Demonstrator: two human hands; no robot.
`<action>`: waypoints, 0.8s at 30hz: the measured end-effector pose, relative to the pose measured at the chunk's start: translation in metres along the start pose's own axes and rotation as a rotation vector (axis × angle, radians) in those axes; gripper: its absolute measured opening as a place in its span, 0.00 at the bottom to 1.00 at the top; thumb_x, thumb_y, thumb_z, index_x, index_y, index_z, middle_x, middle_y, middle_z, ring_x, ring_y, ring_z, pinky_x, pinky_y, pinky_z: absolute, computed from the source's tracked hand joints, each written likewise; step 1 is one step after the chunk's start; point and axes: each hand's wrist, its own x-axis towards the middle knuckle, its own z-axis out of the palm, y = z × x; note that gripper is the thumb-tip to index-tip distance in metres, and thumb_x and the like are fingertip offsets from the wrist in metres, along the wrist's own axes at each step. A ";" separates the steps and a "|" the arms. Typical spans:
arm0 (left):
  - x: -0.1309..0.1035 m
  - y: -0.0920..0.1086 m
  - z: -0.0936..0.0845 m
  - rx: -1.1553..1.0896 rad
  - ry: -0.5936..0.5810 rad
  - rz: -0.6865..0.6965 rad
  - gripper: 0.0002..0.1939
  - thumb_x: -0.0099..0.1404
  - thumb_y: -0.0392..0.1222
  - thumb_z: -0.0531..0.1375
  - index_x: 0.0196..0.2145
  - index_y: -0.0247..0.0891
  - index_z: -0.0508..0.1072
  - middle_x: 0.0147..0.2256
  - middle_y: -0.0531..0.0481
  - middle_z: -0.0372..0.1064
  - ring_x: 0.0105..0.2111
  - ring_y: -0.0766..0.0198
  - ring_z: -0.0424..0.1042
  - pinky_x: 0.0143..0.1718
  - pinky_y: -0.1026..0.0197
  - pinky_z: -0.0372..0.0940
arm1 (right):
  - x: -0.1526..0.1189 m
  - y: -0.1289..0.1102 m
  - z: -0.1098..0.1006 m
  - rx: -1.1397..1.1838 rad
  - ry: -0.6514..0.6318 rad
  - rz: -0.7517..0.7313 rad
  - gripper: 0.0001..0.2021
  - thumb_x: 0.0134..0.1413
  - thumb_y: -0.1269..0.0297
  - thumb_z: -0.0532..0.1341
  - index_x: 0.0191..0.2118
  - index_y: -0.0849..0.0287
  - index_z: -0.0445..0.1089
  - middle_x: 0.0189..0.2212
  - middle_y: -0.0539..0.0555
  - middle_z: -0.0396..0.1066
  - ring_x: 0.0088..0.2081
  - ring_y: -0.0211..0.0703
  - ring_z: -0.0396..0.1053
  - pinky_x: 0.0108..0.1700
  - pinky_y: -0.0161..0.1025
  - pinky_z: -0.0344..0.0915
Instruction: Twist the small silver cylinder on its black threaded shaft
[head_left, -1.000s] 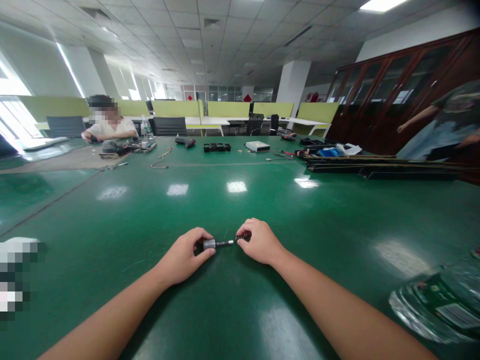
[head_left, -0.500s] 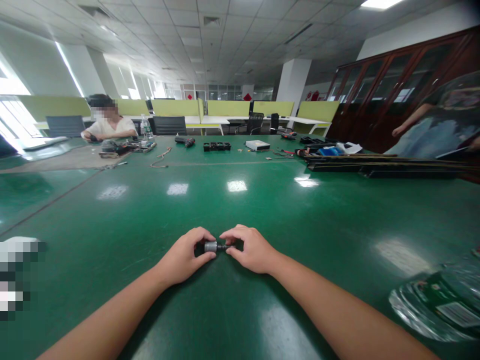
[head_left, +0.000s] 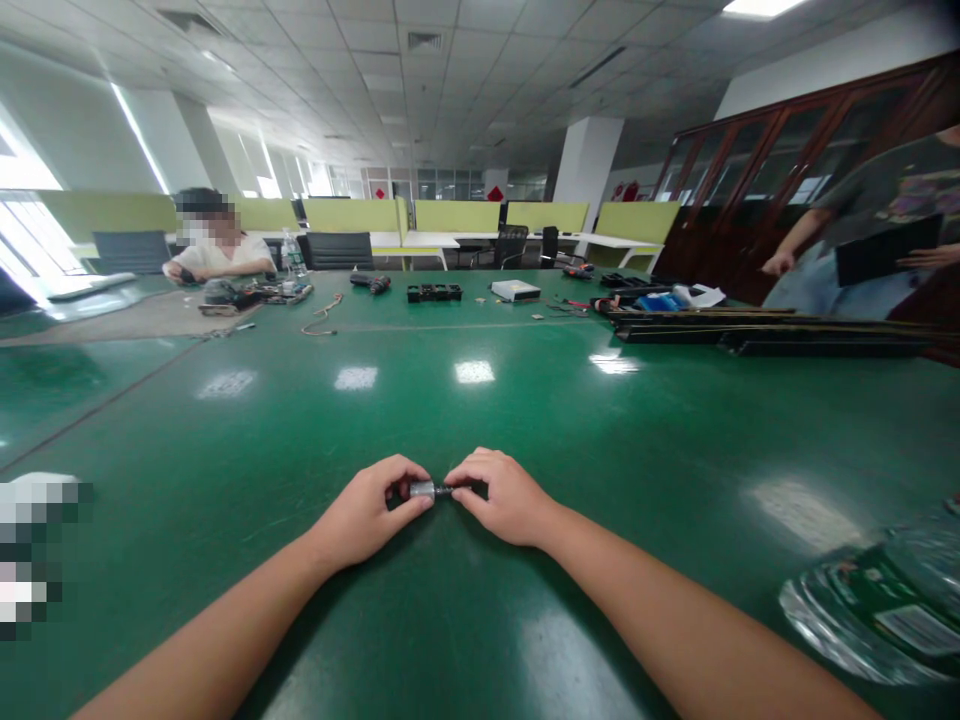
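Observation:
A small grey metal cylinder (head_left: 421,490) with a thin dark shaft sticking out to the right lies between both hands, just above the green table (head_left: 480,400). My left hand (head_left: 371,515) pinches the cylinder from the left. My right hand (head_left: 502,495) closes its fingertips over the shaft's right end, where a small dark part is mostly hidden by the fingers. The two hands almost touch, and both forearms rest on the table.
A clear plastic bag (head_left: 870,600) with green contents lies at the near right. Long black rails (head_left: 765,335) and scattered tools sit at the far right. A seated person (head_left: 217,255) works at the far left. Another person (head_left: 862,250) stands at the right holding a dark board.
My right hand has slid left along the shaft toward the cylinder, closing the gap between my hands. The standing person at the right has stepped further into view.

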 end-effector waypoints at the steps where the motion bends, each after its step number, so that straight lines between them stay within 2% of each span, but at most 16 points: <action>1: 0.000 0.000 0.000 0.001 -0.003 0.000 0.11 0.66 0.47 0.59 0.42 0.39 0.74 0.33 0.50 0.72 0.32 0.62 0.69 0.33 0.62 0.63 | 0.000 0.000 0.000 0.000 -0.001 -0.003 0.07 0.56 0.73 0.63 0.39 0.57 0.76 0.35 0.52 0.77 0.39 0.43 0.70 0.45 0.41 0.63; 6: 0.000 -0.002 0.001 0.006 -0.005 -0.002 0.10 0.64 0.45 0.60 0.42 0.39 0.74 0.34 0.51 0.72 0.32 0.62 0.69 0.34 0.62 0.63 | 0.000 0.000 0.000 0.020 -0.001 -0.025 0.07 0.57 0.72 0.62 0.39 0.57 0.77 0.35 0.53 0.77 0.39 0.43 0.70 0.46 0.41 0.64; 16: -0.001 -0.003 0.002 -0.007 -0.002 0.000 0.10 0.65 0.45 0.60 0.41 0.39 0.74 0.34 0.50 0.72 0.33 0.61 0.70 0.35 0.61 0.63 | -0.001 0.000 0.002 -0.009 -0.041 -0.060 0.10 0.54 0.69 0.65 0.44 0.57 0.76 0.39 0.54 0.76 0.42 0.45 0.69 0.48 0.43 0.64; 24: -0.001 -0.001 0.002 -0.005 -0.008 -0.005 0.10 0.65 0.44 0.60 0.41 0.38 0.73 0.34 0.50 0.71 0.34 0.61 0.70 0.35 0.61 0.63 | 0.000 0.002 0.002 -0.003 -0.024 -0.038 0.08 0.52 0.70 0.67 0.41 0.58 0.77 0.35 0.53 0.76 0.40 0.44 0.68 0.45 0.41 0.64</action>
